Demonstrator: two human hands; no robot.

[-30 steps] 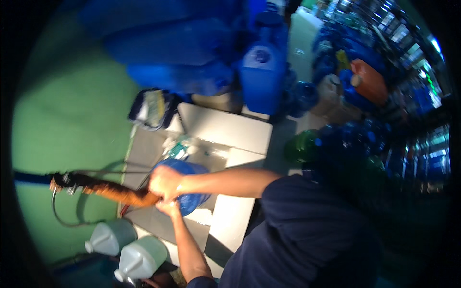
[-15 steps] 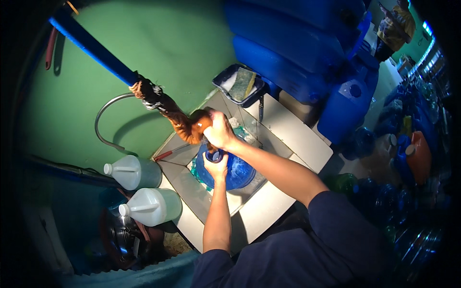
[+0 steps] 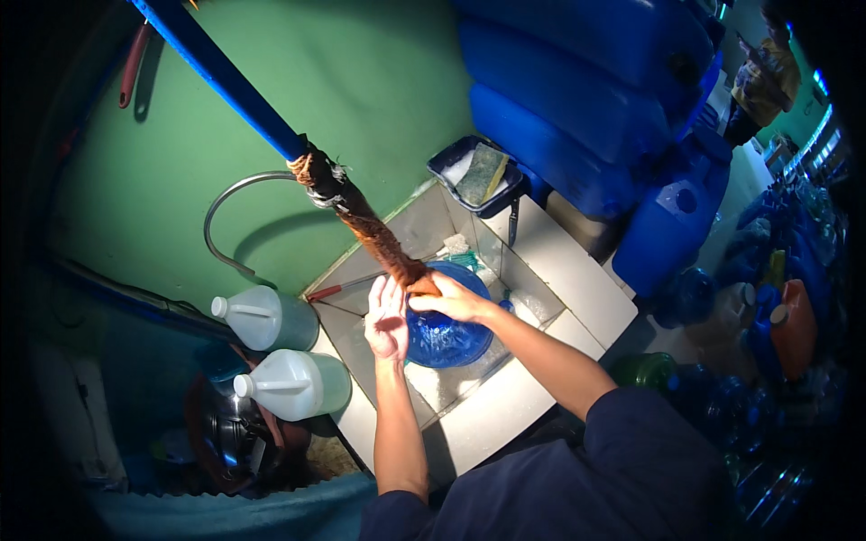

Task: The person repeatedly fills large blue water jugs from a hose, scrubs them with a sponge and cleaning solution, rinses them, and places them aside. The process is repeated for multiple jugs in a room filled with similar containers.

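Observation:
A round blue water jug (image 3: 451, 341) rests in a white tiled basin (image 3: 492, 397). My right hand (image 3: 451, 298) is closed around the lower end of a wet brown sleeve (image 3: 372, 233), just above the jug. That sleeve is tied with cord and strips to a blue pipe (image 3: 236, 83) slanting down from the upper left. Beside the sleeve's end, my left hand (image 3: 388, 326) is open, palm up and fingers stretched, holding nothing. Whether water runs from the sleeve cannot be made out. Green netting (image 3: 462, 260) and suds lie behind the jug.
Two whitish jugs (image 3: 293, 383) stand on the basin's left edge, near a red-handled tool (image 3: 325, 293). A dark tray (image 3: 451, 155) holds a sponge (image 3: 483, 171) at the back corner. Large blue containers (image 3: 577, 144) fill the back right. Another person (image 3: 762, 86) stands far right.
My left hand has let go of the jug's neck and opened beside the sleeve. The jug has turned, its mouth no longer facing up at me. The sleeve now hangs straighter in my right hand.

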